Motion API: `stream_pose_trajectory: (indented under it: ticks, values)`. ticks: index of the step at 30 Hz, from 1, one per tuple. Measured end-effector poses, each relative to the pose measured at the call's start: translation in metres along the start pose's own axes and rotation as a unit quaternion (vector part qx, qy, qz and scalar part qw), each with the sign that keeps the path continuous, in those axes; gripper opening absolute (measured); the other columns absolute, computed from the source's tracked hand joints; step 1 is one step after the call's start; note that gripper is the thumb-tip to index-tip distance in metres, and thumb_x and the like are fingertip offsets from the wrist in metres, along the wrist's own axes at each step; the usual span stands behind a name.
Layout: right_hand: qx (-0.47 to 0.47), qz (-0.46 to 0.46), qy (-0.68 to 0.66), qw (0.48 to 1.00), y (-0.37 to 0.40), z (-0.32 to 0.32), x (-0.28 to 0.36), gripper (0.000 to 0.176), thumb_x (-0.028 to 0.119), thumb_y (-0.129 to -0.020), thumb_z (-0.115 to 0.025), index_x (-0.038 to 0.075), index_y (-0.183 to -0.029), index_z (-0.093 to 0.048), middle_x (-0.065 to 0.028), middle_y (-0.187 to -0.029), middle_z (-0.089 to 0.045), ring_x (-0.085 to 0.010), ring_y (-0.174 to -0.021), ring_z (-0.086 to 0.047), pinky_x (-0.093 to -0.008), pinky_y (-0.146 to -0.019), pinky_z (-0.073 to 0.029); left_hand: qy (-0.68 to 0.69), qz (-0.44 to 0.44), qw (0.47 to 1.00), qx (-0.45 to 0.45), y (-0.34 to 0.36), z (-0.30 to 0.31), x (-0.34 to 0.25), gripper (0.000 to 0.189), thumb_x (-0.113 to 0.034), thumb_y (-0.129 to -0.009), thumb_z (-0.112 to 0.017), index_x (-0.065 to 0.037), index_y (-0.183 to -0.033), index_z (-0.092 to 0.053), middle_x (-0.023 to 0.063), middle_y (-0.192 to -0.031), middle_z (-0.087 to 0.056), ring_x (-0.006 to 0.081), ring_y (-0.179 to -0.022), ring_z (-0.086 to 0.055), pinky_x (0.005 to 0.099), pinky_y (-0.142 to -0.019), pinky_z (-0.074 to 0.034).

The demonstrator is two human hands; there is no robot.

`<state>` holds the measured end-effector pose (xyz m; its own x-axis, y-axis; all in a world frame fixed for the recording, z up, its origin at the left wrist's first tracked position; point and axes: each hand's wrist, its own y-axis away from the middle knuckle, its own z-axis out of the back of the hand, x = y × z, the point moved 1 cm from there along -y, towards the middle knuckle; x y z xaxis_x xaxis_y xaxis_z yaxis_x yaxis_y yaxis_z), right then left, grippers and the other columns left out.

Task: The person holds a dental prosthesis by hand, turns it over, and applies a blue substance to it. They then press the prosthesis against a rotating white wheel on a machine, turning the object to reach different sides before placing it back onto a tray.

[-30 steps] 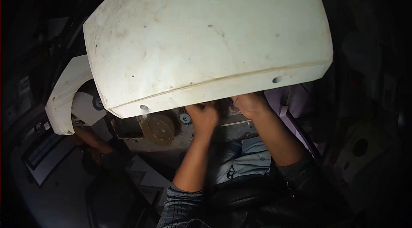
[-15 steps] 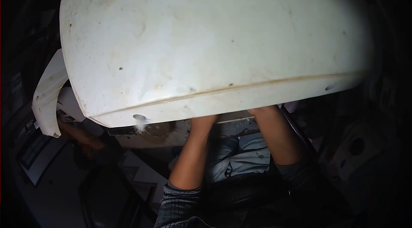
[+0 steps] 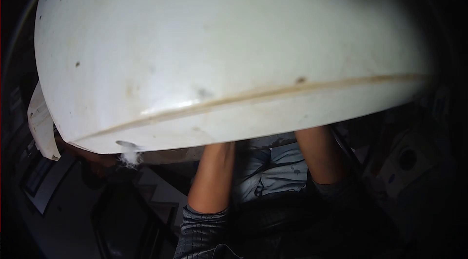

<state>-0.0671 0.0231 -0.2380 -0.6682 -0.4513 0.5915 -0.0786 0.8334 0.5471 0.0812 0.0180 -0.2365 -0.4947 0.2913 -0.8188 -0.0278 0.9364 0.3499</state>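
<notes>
A large white machine casing [image 3: 229, 49] with stains and a brown seam fills the upper view. My left forearm [image 3: 212, 176] and my right forearm [image 3: 319, 154] reach in beneath its lower edge. Both of my hands are behind the casing, so their fingers and anything in them are hidden. Near the casing's lower left, a white fluffy tuft [image 3: 130, 157] hangs beside a dark hole. A curved white part [image 3: 43, 125] juts out at the casing's left side.
A strip of grey worktop [image 3: 168, 156] shows under the casing. Blue jeans [image 3: 282, 171] appear between my forearms. At the left, part of another person's arm [image 3: 95, 157] is partly covered. A pale object with a dark round opening [image 3: 405, 160] sits in the dimness at right.
The casing looks larger and closer, and its lower left corner is farther left and lower. It now covers my wrists and more of the worktop and the other person's arm.
</notes>
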Motion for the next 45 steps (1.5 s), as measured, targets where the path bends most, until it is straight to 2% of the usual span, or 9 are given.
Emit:
stream_pose_trajectory:
  ticks: [4, 6, 9, 16, 18, 25, 36, 39, 45]
  values:
    - [0.005, 0.003, -0.012, 1.0, 0.005, -0.004, 0.008, 0.014, 0.018, -0.094, -0.065, 0.004, -0.094, -0.063, -0.0102, -0.077, -0.066, -0.0149, -0.063, -0.065, -0.0251, -0.04, -0.045, 0.209, 0.219, 0.949, -0.092, 0.002, -0.044, -0.038, 0.015, -0.009, -0.096, -0.057, 0.004, -0.101, -0.061, 0.015, -0.088, -0.064, 0.0255, -0.081, -0.062, 0.0365, -0.072, -0.05]
    - [-0.006, -0.016, 0.054, 0.998, 0.008, -0.007, 0.015, 0.012, 0.012, -0.093, -0.064, 0.001, -0.095, -0.064, -0.0131, -0.083, -0.07, -0.0166, -0.071, -0.069, -0.0255, -0.052, -0.052, -0.013, -0.002, 0.998, 0.063, -0.008, -0.029, -0.025, 0.014, -0.008, -0.096, -0.056, 0.005, -0.096, -0.061, 0.0151, -0.082, -0.063, 0.0253, -0.075, -0.061, 0.0353, -0.065, -0.048]
    - [0.018, 0.076, 0.01, 0.997, 0.002, -0.015, 0.008, 0.008, 0.008, -0.091, -0.065, 0.0, -0.093, -0.067, -0.0116, -0.081, -0.069, -0.0166, -0.07, -0.068, -0.0268, -0.06, -0.055, 0.044, 0.018, 0.998, 0.046, 0.002, -0.039, -0.034, 0.01, -0.004, -0.093, -0.058, 0.005, -0.093, -0.063, 0.0138, -0.085, -0.065, 0.0232, -0.076, -0.061, 0.0345, -0.067, -0.049]
    - [0.005, 0.01, 0.003, 1.0, 0.001, -0.025, 0.021, 0.009, 0.007, -0.088, -0.071, -0.002, -0.09, -0.07, -0.0101, -0.081, -0.069, -0.0168, -0.068, -0.067, -0.0292, -0.062, -0.057, 0.018, -0.003, 1.0, 0.009, -0.004, -0.038, -0.031, 0.008, 0.006, -0.087, -0.061, 0.004, -0.092, -0.068, 0.0097, -0.087, -0.069, 0.0167, -0.077, -0.062, 0.03, -0.071, -0.048]
    - [0.019, 0.055, -0.137, 0.989, 0.014, -0.031, 0.033, 0.011, 0.009, -0.088, -0.072, -0.002, -0.091, -0.07, -0.0094, -0.081, -0.068, -0.0169, -0.069, -0.067, -0.0293, -0.063, -0.057, -0.121, 0.068, 0.981, -0.135, -0.001, -0.029, -0.02, 0.009, 0.005, -0.088, -0.062, 0.004, -0.093, -0.069, 0.0088, -0.085, -0.069, 0.0147, -0.077, -0.062, 0.028, -0.071, -0.048]
    - [-0.02, 0.02, -0.063, 0.998, 0.012, -0.024, 0.031, 0.016, 0.011, -0.087, -0.074, -0.002, -0.094, -0.07, -0.0093, -0.079, -0.067, -0.0175, -0.069, -0.066, -0.0283, -0.066, -0.057, -0.138, 0.091, 0.977, -0.135, -0.003, -0.033, -0.018, 0.01, 0.004, -0.089, -0.062, 0.005, -0.096, -0.069, 0.0088, -0.085, -0.069, 0.0134, -0.076, -0.062, 0.0274, -0.072, -0.048]
    - [-0.027, 0.11, -0.037, 0.993, 0.008, -0.031, 0.019, 0.023, 0.007, -0.089, -0.073, -0.006, -0.106, -0.064, -0.011, -0.089, -0.069, -0.0152, -0.075, -0.068, -0.0272, -0.063, -0.058, -0.284, -0.046, 0.952, -0.102, 0.002, -0.009, -0.004, 0.01, 0.006, -0.092, -0.062, 0.005, -0.101, -0.066, 0.0093, -0.091, -0.072, 0.0101, -0.079, -0.065, 0.0216, -0.073, -0.048]
    - [-0.004, 0.103, -0.05, 0.993, 0.002, -0.029, 0.014, 0.021, 0.006, -0.09, -0.072, -0.005, -0.105, -0.065, -0.0103, -0.091, -0.069, -0.0147, -0.077, -0.068, -0.0275, -0.064, -0.058, -0.209, -0.102, 0.972, -0.035, -0.007, -0.018, -0.013, 0.01, 0.006, -0.092, -0.063, 0.004, -0.102, -0.065, 0.0091, -0.092, -0.073, 0.0087, -0.079, -0.064, 0.0202, -0.073, -0.047]
    - [-0.021, 0.058, -0.021, 0.998, -0.001, -0.027, 0.012, 0.019, 0.006, -0.09, -0.071, -0.004, -0.105, -0.066, -0.0094, -0.093, -0.069, -0.014, -0.08, -0.067, -0.028, -0.067, -0.058, -0.313, -0.139, 0.937, -0.075, -0.008, -0.01, -0.004, 0.011, 0.005, -0.092, -0.064, 0.003, -0.103, -0.066, 0.008, -0.09, -0.072, 0.0077, -0.079, -0.064, 0.0196, -0.072, -0.047]
